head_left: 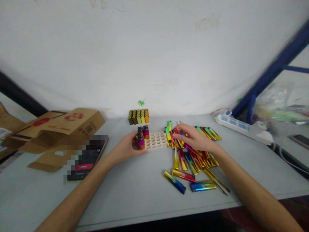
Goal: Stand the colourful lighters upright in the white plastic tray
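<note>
A pale tray with rows of round holes (157,140) lies on the grey table. Several lighters (143,133) stand upright in its left end. My left hand (127,149) rests at that left end, fingers curled against the standing lighters. My right hand (193,138) lies over a heap of shiny multicoloured lighters (193,159) just right of the tray, fingertips pinched on a lighter (175,132) at the heap's top. More lighters (174,181) lie loose nearer me.
A filled block of green, yellow and orange lighters (138,116) stands by the wall. An open cardboard box (60,127) and a dark pack (84,161) lie at left. A white power strip (231,123), cables and a plastic bag sit at right, beside a blue frame.
</note>
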The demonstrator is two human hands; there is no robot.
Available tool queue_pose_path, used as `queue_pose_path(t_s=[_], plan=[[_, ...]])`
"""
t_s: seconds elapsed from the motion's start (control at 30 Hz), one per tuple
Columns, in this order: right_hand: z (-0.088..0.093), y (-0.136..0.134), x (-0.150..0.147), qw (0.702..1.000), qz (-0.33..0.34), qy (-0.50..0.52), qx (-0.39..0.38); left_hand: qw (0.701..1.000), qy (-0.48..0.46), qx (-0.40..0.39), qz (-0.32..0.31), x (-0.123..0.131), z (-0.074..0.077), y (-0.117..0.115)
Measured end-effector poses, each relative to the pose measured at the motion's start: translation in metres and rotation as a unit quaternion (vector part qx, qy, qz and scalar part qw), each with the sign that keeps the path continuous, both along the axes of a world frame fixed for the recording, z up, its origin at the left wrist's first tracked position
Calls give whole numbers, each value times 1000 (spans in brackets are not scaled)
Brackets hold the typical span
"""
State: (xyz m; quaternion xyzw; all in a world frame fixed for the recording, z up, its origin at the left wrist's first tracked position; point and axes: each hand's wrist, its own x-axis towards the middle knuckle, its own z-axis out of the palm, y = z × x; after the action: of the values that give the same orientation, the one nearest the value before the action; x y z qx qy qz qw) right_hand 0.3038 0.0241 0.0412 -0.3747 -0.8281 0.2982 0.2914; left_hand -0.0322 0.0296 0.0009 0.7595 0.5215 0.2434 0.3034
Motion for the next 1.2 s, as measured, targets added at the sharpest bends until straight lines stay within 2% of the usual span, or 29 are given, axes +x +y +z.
queue_pose_path(t_s=[0.07,0.13,0.2,0.33,0.43,0.53,0.67,0.93,1.2], plan=[[-2,-3,-5,989,41,100,-102,1000,23,5,-6,0,0,0],[-5,-6,-11,964,78,181,-181,1000,25,5,-9,0,2,-1],[-9,-9,-16,947,78,236,-204,1000,21,7,-11,1,3,-1],[-13,-11,-25,938,11,272,-216,1000,21,14,-9,1,4,-1],[-16,-11,-28,953,-36,245,-172,1000,24,10,-7,1,2,0],[-18,-10,-28,975,-77,195,-74,1000,11,2,-8,0,0,0],[-21,-9,-29,982,-129,140,3,1000,11,6,-9,0,1,0],[-28,-5,-29,964,-227,138,14,1000,11,-5,-1,2,4,-2],[-27,-5,-31,963,-230,136,18,1000,11,-9,0,3,9,-4]])
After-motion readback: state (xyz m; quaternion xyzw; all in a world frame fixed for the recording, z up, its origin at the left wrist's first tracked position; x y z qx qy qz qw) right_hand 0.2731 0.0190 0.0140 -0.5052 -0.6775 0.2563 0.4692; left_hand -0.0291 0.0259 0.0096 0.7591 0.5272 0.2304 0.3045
